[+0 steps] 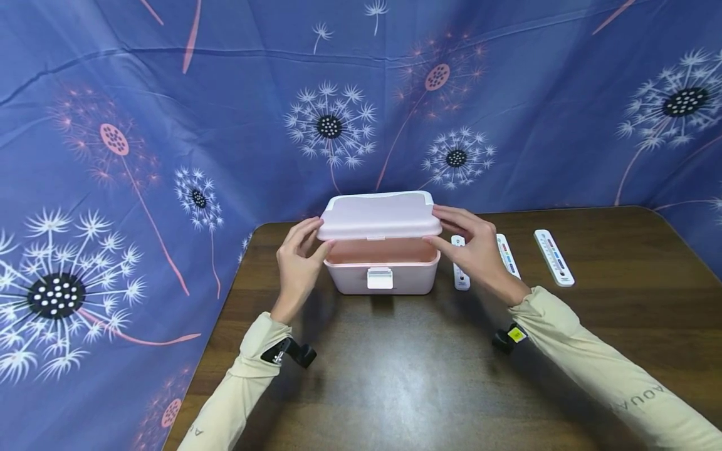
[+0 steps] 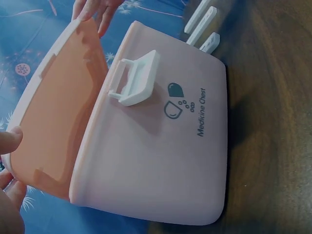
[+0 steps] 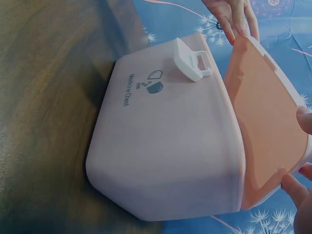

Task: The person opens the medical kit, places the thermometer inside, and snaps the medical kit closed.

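A pale pink medicine chest (image 1: 350, 281) stands on the table with its lid (image 1: 379, 214) partly raised. My left hand (image 1: 299, 263) pinches the lid's left front corner between thumb and fingers. At the opposite corner, my right hand (image 1: 475, 245) holds the lid the same way. The white front latch (image 1: 380, 278) is flipped outward, as the left wrist view also shows. Printed on the front are a capsule mark and the words "Medicine Chest" (image 2: 201, 112). Both wrist views show the lid's orange-pink underside (image 3: 265, 117); the floor of the chest is hidden.
Several flat white strips with printed scales, like thermometers, lie right of the chest: one strip (image 1: 460, 275) close by, another strip (image 1: 507, 254) partly behind my right hand, and a third strip (image 1: 554, 258) farther right. Behind the wooden table (image 1: 395, 376) hangs a blue dandelion-print cloth (image 1: 242, 125).
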Demonstrator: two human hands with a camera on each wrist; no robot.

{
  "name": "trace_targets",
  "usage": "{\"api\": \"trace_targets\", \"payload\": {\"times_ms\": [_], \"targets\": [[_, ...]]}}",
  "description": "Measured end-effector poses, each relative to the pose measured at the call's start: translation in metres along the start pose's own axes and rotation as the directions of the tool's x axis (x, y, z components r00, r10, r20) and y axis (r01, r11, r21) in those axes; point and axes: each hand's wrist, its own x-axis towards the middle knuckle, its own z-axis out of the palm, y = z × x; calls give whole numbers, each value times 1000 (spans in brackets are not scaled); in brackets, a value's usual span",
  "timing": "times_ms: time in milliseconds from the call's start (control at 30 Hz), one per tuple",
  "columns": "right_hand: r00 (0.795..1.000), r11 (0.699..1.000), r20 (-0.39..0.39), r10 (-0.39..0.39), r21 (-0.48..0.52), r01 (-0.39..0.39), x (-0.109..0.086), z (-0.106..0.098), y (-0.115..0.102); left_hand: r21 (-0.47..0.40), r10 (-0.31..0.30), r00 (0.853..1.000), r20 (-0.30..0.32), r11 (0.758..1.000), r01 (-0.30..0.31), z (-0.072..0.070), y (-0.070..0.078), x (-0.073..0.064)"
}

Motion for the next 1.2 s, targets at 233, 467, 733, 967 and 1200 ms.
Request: {"api": "trace_targets", "payload": {"times_ms": [233,467,733,967,1200], "targets": [[1000,999,-16,-13,44,13,7,0,1,3,2,1000,-12,1000,-2,1,6,7],[999,1000,-47,-14,-5,14,14,0,-5,22,1,1000,-20,1000,-1,1,10,14],[999,1000,-49,-6,2,7,20,-2,-4,12,-16,1000,-8,1000,16,2,13,23],[999,1000,-47,1,-14,-2,25,-4,-6,25,-47,999,7,999,46,2,17,28],[998,997,-63,1,-79,-6,30,-6,-7,47,-54,999,8,997,53,1,19,33]]}}
